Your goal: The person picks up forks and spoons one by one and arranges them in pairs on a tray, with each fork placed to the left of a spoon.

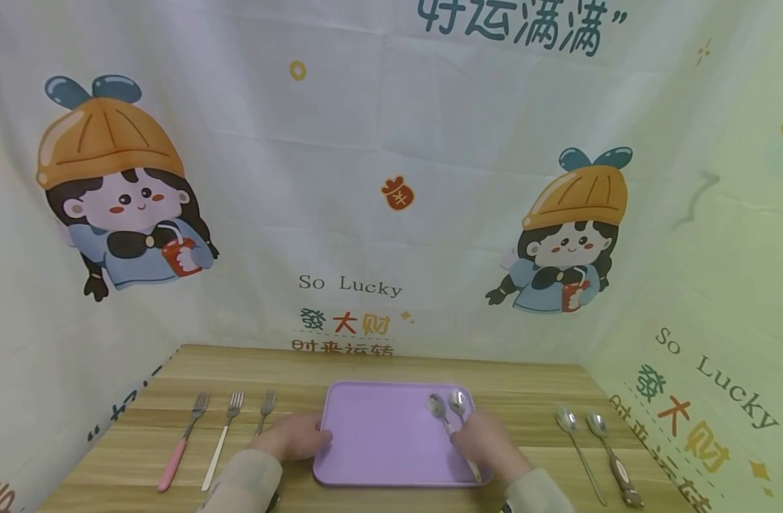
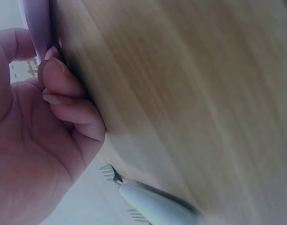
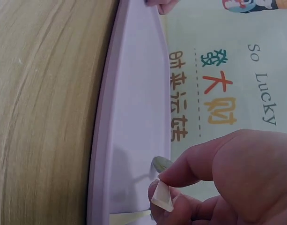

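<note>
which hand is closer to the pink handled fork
Left. The left hand grips the left edge of the tray, to the right of the pink-handled fork. The right hand is farther off, at the tray's right side, pinching a pale spoon handle.

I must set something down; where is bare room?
Bare: the purple tray between left hand and its two spoons; the table, farther back, between tray and outer spoons. Crowded: the tray's right, by the right hand; left of the tray, with three forks.

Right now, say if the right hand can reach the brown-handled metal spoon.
Probably: the brown-handled spoon lies uncovered past a slim silver spoon, but the right hand pinches a pale handle.
</note>
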A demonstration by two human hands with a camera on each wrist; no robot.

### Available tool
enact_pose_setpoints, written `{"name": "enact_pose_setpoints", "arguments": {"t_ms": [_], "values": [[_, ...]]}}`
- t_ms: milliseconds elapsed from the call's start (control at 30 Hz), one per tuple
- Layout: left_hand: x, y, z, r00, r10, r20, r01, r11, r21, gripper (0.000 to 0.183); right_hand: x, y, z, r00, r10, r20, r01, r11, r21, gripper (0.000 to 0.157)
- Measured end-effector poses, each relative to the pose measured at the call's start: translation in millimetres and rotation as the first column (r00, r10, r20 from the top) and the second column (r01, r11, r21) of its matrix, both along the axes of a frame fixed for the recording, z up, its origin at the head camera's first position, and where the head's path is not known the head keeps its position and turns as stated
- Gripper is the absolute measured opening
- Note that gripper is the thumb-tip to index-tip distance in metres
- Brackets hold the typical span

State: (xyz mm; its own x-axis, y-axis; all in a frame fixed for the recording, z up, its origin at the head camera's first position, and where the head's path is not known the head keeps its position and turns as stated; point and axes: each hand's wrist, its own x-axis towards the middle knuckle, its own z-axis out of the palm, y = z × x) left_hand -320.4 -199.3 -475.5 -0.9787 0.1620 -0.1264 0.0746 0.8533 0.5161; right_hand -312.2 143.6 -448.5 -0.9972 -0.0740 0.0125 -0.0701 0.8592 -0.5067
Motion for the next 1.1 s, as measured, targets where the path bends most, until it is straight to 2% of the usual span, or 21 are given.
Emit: {"name": "enact_pose_setpoints", "arguments": {"t_ms": [200, 600, 867, 1100], "values": [[0.4, 0.0, -0.3, 1.0, 0.004, 0.004, -0.004, 1.0, 0.003, 0.033, 2.7, -6.5, -2.0, 1.0, 0.0, -0.025, 0.001, 0.999, 0.039, 0.023], [0.1, 0.5, -2.6, 1.0, -0.001, -0.018, 0.001, 1.0, -0.009, 0.031, 1.6, -14.0, -8.1, 0.999, -0.046, -0.03, 0.047, 0.998, 0.035, 0.029], [-0.3, 0.3, -2.9, 1.0, -0.001, -0.008, 0.001, 1.0, -0.012, 0.035, 2.4, -20.1, -8.1, 0.996, -0.084, -0.018, 0.085, 0.992, 0.088, 0.025], [0.4, -0.2, -2.5, 1.0, 0.004, -0.005, -0.004, 1.0, -0.012, 0.037, 0.0, -20.5, -11.9, 0.997, -0.065, -0.03, 0.067, 0.993, 0.095, 0.025]]}}
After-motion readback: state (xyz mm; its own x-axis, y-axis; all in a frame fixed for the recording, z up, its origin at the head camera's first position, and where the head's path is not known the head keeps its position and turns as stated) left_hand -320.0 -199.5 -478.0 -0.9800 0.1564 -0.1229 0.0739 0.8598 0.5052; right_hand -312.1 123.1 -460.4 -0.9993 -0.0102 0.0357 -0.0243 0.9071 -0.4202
